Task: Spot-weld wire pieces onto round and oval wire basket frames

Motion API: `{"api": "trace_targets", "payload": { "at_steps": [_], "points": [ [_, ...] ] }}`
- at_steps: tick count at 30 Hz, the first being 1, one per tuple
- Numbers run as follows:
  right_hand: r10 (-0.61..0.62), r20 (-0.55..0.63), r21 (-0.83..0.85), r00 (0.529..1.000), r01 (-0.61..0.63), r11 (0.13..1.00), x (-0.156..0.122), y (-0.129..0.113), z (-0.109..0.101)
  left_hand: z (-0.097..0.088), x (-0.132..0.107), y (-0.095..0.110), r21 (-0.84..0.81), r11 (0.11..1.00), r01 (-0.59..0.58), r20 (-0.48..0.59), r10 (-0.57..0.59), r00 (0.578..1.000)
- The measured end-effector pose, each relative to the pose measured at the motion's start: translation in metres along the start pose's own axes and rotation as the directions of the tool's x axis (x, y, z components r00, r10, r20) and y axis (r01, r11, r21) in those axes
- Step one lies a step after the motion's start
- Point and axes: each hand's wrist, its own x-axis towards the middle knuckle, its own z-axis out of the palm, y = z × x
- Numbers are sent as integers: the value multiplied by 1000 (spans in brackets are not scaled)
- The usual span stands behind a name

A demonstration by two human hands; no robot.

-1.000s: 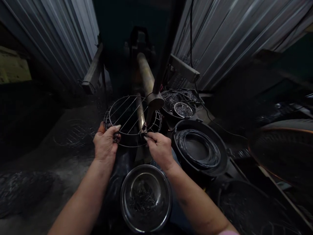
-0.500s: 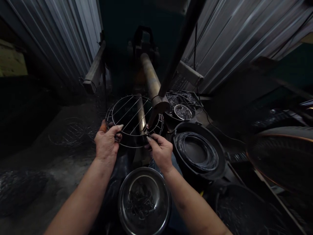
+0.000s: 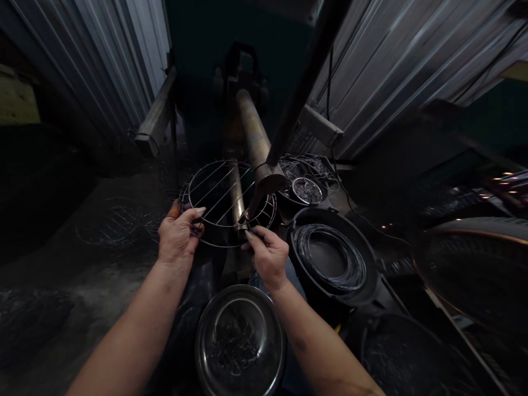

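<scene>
A round wire rack (image 3: 220, 199) with parallel bars and a double rim is held up in front of me, its near edge between the ends of a welding machine. My left hand (image 3: 178, 234) grips the rack's left rim, with an orange cover on one finger. At the near rim, the fingers of my right hand (image 3: 268, 252) are pinched together; whether they hold a small wire piece or the rim is hidden. Just beyond them, the lower metal rod (image 3: 236, 192) and the upper cylinder arm (image 3: 256, 137) meet the rack.
A steel bowl (image 3: 240, 300) with short wire pieces is below my hands. To the right stand a black tub (image 3: 371, 275) with a wire coil (image 3: 330, 258) and a small dish (image 3: 307, 190) of metal bits. Loose wire frames (image 3: 117, 223) lie on the left floor.
Both hands and the rack stay nearly in place, with only a slight shift of the view. Bright sparks now show at the far right.
</scene>
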Motion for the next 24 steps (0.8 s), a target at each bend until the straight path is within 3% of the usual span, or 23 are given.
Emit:
{"api": "trace_targets", "payload": {
  "at_steps": [11,18,21,23,24],
  "points": [
    [98,-14,19,995,-98,995,10,-12,4,8,10,-3,35,999,27,-86,-24,996],
    [118,9,40,993,-118,992,12,-14,6,8,-1,-1,24,1000,-15,-22,16,1000],
    [34,8,-30,999,-34,999,4,-13,-2,5,2,1,75,997,-10,-38,13,999],
    [-112,15,-193,994,113,975,-14,-9,-12,3,13,6,119,993,-19,-58,26,998],
    [-175,77,-302,982,190,934,-26,-5,-16,3,22,8,138,990,-35,-50,42,998]
  ]
}}
